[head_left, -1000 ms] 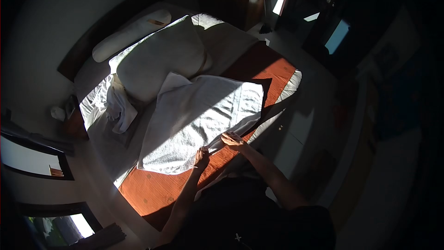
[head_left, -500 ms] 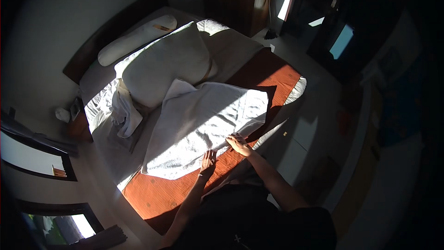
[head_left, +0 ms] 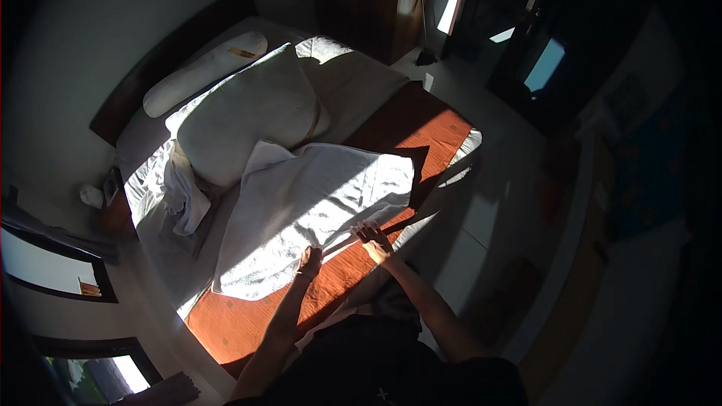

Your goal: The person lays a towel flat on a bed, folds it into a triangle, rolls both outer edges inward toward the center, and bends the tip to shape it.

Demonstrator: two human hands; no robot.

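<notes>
the white, towel-like cloth (head_left: 282,199) lies spread on the bed (head_left: 361,98), partly over an orange-red woven runner (head_left: 256,331). its long axis slants from about 8 o'clock up to 2 o'clock, and its near edge runs beside both hands. from the left hand (head_left: 309,257), most of the cloth lies toward 12 o'clock; from the right hand (head_left: 373,243), it lies toward 10 o'clock. the left is nearer the cloth's 8 o'clock corner, the right nearer its sunlit 2 o'clock end.

the right grip is released, fingers spread, palm down at the edge. the left grip sits at the same edge with fingers close together; whether it pinches the fabric i cannot tell.

beyond the cloth, toward 11 o'clock, is a big, plump white pillow (head_left: 248,120), with a long white cylindrical bolster (head_left: 203,75) behind it. a crumpled white cloth (head_left: 180,199) lies toward 10 o'clock of the left hand.
</notes>
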